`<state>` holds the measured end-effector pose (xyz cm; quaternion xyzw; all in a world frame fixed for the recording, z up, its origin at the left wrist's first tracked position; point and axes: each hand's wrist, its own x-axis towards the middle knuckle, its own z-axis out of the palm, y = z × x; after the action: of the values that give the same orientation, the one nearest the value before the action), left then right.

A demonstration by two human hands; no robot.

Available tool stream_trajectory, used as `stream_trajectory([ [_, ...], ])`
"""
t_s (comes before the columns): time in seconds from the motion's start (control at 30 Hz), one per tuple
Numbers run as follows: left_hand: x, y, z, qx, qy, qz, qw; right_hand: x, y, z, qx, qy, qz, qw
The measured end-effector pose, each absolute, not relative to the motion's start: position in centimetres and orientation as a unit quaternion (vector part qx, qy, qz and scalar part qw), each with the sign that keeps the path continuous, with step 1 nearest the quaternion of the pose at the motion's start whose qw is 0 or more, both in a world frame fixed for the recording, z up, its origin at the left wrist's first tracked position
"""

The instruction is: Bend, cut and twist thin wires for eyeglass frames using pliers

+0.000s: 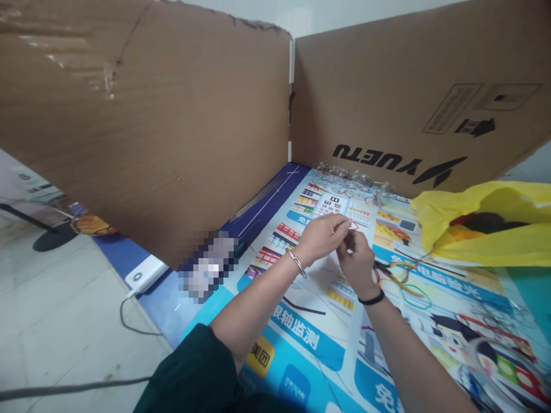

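My left hand (325,234) and my right hand (356,255) meet above the middle of the printed mat (314,287). Both have their fingers pinched together at the tips. Whatever lies between them is hidden or too thin to name. A small red outline (353,225) shows just beyond the fingertips, and I cannot tell if it is a strand or part of the print. To the right of my right wrist lie pliers (404,284) with yellow handles. A loop of green wire (424,307) is beside them.
Cardboard walls (193,115) (408,86) enclose the back and left. Tangled clear-looking scraps (353,178) lie along the back. At right are a yellow bag (465,246), a bundle of thin wire (499,315) and a round clear container (512,367). A white device (146,274) with a cable sits left.
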<state>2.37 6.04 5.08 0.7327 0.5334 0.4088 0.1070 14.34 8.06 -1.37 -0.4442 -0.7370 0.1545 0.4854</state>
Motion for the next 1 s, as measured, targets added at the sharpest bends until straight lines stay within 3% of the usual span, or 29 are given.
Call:
stream_trajectory([
  [0.23, 2.6, 5.8, 5.3, 0.718, 0.548, 0.400, 0.156, 14.6, 8.8, -3.7, -0.391, -0.787, 0.174, 0.444],
  [0.47, 2.6, 6.0, 4.7, 0.703, 0.504, 0.456, 0.207, 14.6, 9.6, -4.7, -0.367, -0.783, 0.159, 0.477],
  [0.73, 3.0, 6.5, 3.8, 0.745, 0.418, 0.491, 0.172, 15.0, 9.7, -4.4, -0.371, -0.763, 0.088, 0.522],
  [1.0, 2.6, 8.0, 0.1, 0.723, 0.442, 0.508, 0.154, 14.8, 10.6, -5.0, -0.418, -0.766, 0.119, 0.474],
])
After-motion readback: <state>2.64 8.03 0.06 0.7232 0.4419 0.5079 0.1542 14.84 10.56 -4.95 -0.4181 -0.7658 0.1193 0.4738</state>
